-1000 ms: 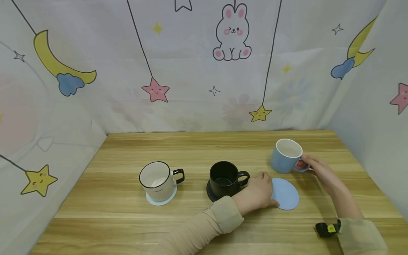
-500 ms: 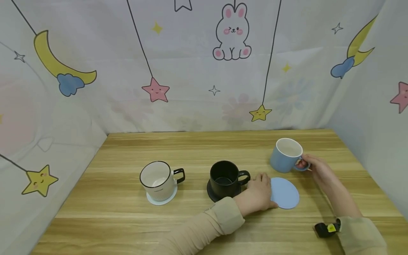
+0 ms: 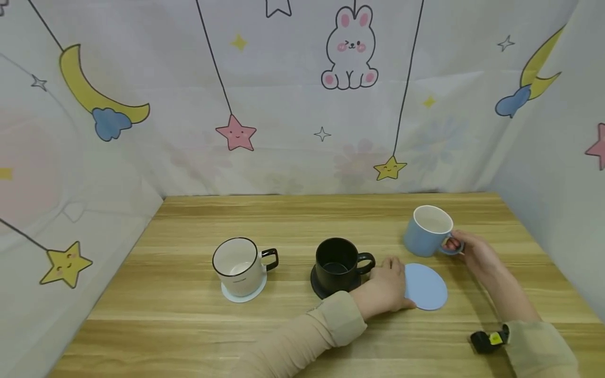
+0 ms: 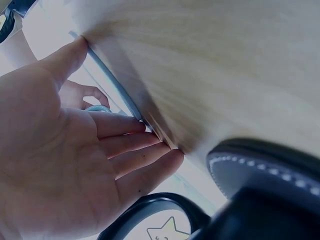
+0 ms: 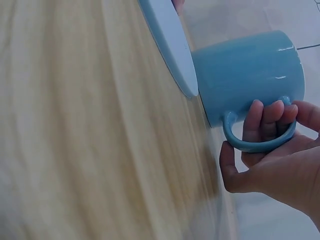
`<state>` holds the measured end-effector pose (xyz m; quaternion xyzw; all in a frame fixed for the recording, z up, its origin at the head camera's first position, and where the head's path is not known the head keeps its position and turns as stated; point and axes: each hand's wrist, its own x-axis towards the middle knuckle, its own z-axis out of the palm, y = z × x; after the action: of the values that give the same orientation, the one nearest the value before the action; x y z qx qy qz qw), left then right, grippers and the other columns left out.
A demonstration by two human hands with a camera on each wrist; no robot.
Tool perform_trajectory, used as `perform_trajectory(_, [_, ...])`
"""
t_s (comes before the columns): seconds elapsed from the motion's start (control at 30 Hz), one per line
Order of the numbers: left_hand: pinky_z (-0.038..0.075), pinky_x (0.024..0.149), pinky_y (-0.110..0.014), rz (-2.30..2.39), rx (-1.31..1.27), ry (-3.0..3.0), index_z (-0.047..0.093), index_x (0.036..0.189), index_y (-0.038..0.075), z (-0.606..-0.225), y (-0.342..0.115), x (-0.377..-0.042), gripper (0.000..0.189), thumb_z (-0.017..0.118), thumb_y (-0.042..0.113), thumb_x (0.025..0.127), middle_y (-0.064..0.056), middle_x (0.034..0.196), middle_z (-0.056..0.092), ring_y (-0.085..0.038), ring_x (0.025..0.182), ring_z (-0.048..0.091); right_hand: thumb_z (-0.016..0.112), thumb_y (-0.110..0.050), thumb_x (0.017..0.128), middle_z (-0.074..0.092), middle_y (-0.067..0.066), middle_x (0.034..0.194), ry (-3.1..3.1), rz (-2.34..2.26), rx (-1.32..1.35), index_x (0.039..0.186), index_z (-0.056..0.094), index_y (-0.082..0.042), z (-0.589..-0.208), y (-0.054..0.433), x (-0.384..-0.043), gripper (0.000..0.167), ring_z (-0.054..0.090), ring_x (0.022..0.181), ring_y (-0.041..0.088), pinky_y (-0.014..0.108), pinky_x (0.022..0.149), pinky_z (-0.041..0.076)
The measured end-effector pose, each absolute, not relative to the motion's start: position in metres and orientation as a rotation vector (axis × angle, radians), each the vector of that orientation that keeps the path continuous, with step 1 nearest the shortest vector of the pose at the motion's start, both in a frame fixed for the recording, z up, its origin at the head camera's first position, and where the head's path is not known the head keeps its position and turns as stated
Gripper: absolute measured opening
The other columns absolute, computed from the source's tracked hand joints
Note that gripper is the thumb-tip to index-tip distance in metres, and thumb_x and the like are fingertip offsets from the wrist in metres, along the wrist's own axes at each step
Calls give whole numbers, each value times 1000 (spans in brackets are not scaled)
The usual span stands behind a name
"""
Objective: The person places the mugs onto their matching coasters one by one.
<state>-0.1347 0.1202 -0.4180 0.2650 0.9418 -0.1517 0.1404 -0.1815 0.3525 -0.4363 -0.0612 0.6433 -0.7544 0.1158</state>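
My right hand [image 3: 482, 257] holds the light blue mug [image 3: 422, 233] by its handle, fingers curled through the loop [image 5: 260, 142]. The mug stands upright at the table's back right. Just in front of it lies a round blue coaster [image 3: 427, 287]. My left hand [image 3: 388, 286] rests at the coaster's left edge, thumb and index fingertip at its rim, the fingers fairly straight and reaching down to the wood in the left wrist view. Left of that hand, a black mug [image 3: 336, 265] sits on a black coaster [image 3: 317, 286] with its handle close to my knuckles.
Further left, a white mug [image 3: 240, 268] with black rim and handle stands on a pale coaster [image 3: 242, 297]. A black strap with a yellow mark [image 3: 489, 340] is at my right wrist. Patterned cloth [image 3: 293, 105] walls the wooden table [image 3: 189, 341] at back and sides.
The head view has shifted a little, so the whole scene sits slightly further right. Both hands, the mugs and the coasters keep the same places on the table.
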Motion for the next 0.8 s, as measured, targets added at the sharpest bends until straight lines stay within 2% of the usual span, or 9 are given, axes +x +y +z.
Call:
perform_trajectory(0.27, [47, 96, -24, -482, 739, 2717, 21, 153, 31, -419, 123, -132, 86, 39, 78, 83, 13, 159, 21, -4, 145, 24, 31, -15, 106, 67, -10, 81, 1797, -2233, -246, 79, 60, -17, -437, 355, -177, 40, 62, 82, 3, 24, 81, 37])
perform_trajectory(0.4, [46, 96, -24, -483, 723, 2719, 21, 152, 32, -419, 122, -131, 86, 39, 79, 83, 15, 158, 21, -3, 145, 24, 29, -13, 106, 70, -8, 85, 1722, -2277, -269, 88, 66, -15, -439, 354, -174, 41, 65, 85, 5, 23, 82, 39])
perform_trajectory(0.8, [43, 101, -24, -449, 685, 2711, 19, 153, 33, -420, 124, -132, 88, 41, 79, 81, 16, 159, 19, -1, 146, 21, 28, -13, 106, 71, -6, 87, 1699, -2311, -347, 83, 58, -12, -438, 350, -168, 38, 65, 88, 7, 21, 88, 31])
